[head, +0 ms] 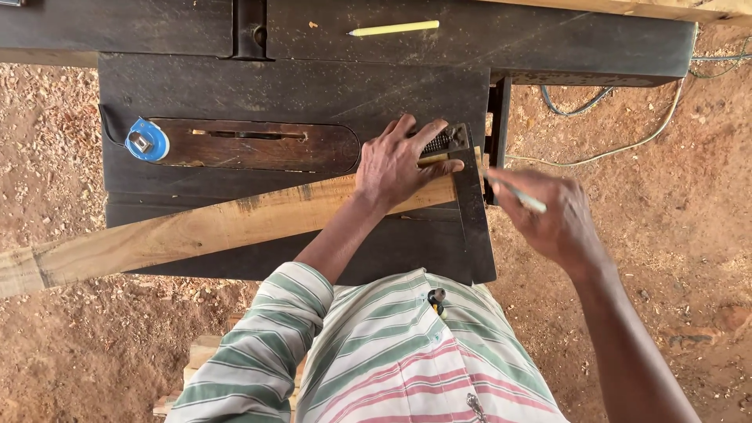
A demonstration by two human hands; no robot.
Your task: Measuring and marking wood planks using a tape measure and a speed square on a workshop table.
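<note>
A: Going left to right, what lies where?

B: A long wooden plank [196, 231] crosses the dark surface [298, 94]. Its long axis runs from about 8 o'clock, where the far end hangs out over the sawdust-covered ground [63, 117], up to about 2 o'clock, where the near end sits under the hands. Above it, a blue tape measure [146, 140] rests at the left end of the reddish saw insert [258, 146].

A: And the hands?

B: The left hand [399, 164] is spread flat, pressing a try square [464, 184] down onto the plank's right end; its fingers lie over the square's stock, and the dark blade runs toward 6 o'clock, across the wood. The right hand [552, 215] is closed around a pencil [517, 194], its tip aimed toward 10 o'clock at the blade's edge.

A: How far along does the marking look?

B: I'd judge the square is set and the pencil is at the line. I can't tell whether any line is drawn yet; the hand and blade hide that spot. No cut shows in the plank.

A: Anything else?

B: A second, yellow pencil [394, 29] lies untouched at 12 o'clock, pointing left.
</note>
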